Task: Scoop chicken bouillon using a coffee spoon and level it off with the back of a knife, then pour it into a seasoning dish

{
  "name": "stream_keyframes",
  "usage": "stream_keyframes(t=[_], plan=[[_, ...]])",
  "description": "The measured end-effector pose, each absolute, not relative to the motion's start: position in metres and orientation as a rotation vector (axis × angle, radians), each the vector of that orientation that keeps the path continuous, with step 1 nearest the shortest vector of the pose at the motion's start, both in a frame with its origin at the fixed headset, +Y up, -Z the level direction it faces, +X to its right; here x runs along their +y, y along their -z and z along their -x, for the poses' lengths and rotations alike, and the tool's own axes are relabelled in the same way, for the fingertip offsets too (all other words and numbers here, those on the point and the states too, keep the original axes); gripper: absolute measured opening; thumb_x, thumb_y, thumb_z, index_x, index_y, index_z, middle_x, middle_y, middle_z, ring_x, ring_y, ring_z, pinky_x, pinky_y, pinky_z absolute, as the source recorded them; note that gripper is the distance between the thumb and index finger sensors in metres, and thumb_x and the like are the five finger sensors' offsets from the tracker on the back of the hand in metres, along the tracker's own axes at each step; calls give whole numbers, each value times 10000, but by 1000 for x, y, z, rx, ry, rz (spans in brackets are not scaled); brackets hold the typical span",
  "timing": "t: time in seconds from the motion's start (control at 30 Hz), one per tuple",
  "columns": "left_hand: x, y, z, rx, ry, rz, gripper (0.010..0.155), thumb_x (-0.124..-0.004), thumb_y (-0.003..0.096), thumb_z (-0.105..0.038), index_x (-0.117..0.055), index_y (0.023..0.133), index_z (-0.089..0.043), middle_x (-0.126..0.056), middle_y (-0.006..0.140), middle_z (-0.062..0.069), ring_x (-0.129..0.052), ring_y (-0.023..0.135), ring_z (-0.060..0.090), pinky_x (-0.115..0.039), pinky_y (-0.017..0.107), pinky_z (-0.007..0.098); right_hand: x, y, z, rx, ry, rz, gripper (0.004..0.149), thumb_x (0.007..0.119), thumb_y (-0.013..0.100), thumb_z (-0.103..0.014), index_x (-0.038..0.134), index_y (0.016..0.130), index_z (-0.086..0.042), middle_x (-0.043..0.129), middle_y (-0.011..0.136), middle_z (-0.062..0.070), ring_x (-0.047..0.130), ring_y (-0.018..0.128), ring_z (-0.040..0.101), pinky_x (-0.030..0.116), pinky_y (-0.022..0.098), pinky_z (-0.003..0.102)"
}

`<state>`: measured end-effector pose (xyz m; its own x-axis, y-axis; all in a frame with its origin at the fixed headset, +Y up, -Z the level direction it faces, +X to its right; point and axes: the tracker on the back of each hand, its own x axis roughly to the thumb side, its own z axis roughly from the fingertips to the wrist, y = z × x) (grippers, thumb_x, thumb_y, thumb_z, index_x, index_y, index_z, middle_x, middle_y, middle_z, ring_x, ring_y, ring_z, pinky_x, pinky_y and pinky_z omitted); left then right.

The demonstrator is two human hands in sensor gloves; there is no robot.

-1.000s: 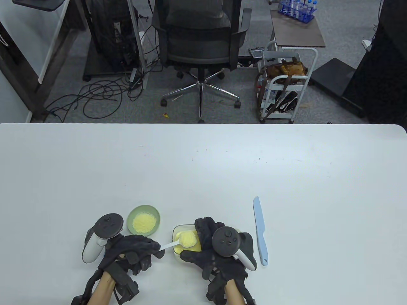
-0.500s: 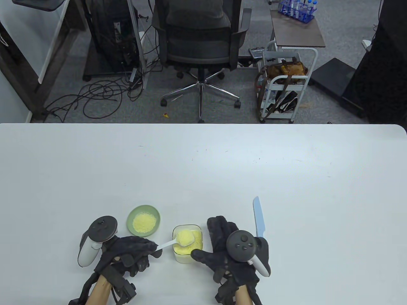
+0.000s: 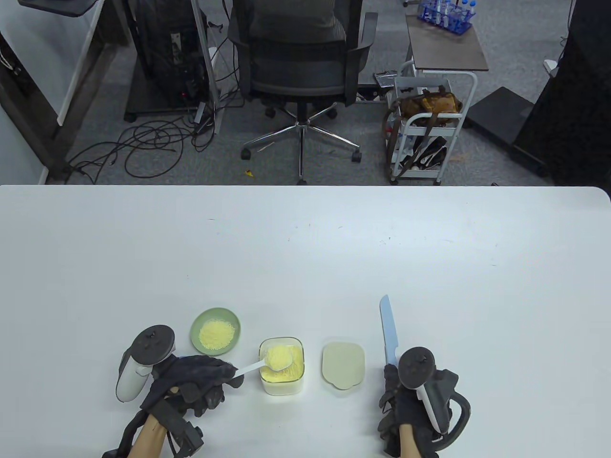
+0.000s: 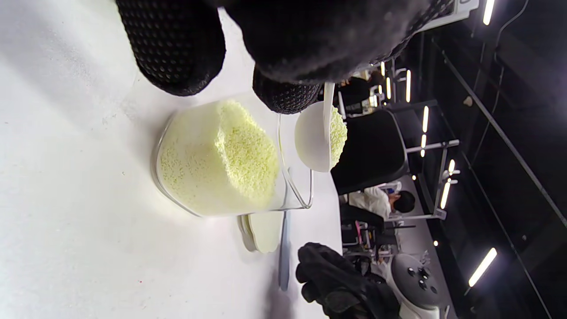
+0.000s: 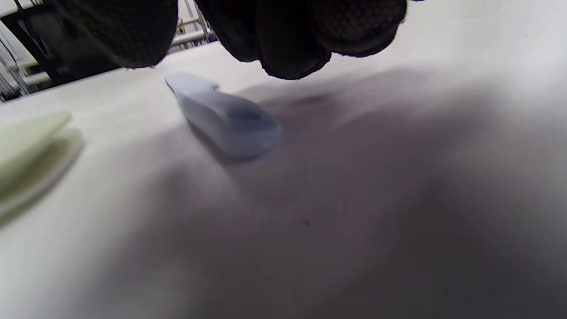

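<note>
My left hand (image 3: 210,379) pinches the handle of a white coffee spoon (image 3: 279,359). Its bowl is heaped with yellow chicken bouillon and hovers over the clear bouillon container (image 3: 282,379). In the left wrist view the spoon (image 4: 315,138) hangs just above the container's (image 4: 212,168) rim. The green seasoning dish (image 3: 198,318) stands behind my left hand and holds some bouillon. A light blue knife (image 3: 388,327) lies flat to the right. My right hand (image 3: 398,398) hovers over its handle (image 5: 226,117), and the fingers (image 5: 288,44) hang loosely curled above it without touching.
The container's pale lid (image 3: 343,365) lies between the container and the knife. Behind the table's far edge stand an office chair (image 3: 300,57) and a white cart (image 3: 429,129). The white table (image 3: 305,248) stretches wide beyond the objects.
My right hand left the container's side and moved right to above the knife handle, uncovering the lid. The left hand and heaped spoon have barely shifted.
</note>
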<state>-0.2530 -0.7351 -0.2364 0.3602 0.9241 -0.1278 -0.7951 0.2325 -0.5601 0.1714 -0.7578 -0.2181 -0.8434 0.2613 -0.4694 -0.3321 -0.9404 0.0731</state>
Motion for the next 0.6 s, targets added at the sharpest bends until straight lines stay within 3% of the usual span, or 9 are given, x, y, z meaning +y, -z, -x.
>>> stream_keyframes(t=[0.33,0.6], plan=[[-735,235,256,-253,-1210,601,455,-775,456,-354,-913,643,37,-958,148,4,-841,-96,-9,-830,376,332,-770,237,-166,302,-2814,740,571,809,458,-380,639,893,-50,762,713,213,726,512,328,436,625,634],[-735,233,255,-270,-1216,597,455,-774,456,-355,-913,644,35,-958,150,3,-841,-95,-9,-830,378,332,-770,253,-171,520,-2717,783,588,823,445,-376,613,870,-29,753,657,210,708,474,327,432,620,642]])
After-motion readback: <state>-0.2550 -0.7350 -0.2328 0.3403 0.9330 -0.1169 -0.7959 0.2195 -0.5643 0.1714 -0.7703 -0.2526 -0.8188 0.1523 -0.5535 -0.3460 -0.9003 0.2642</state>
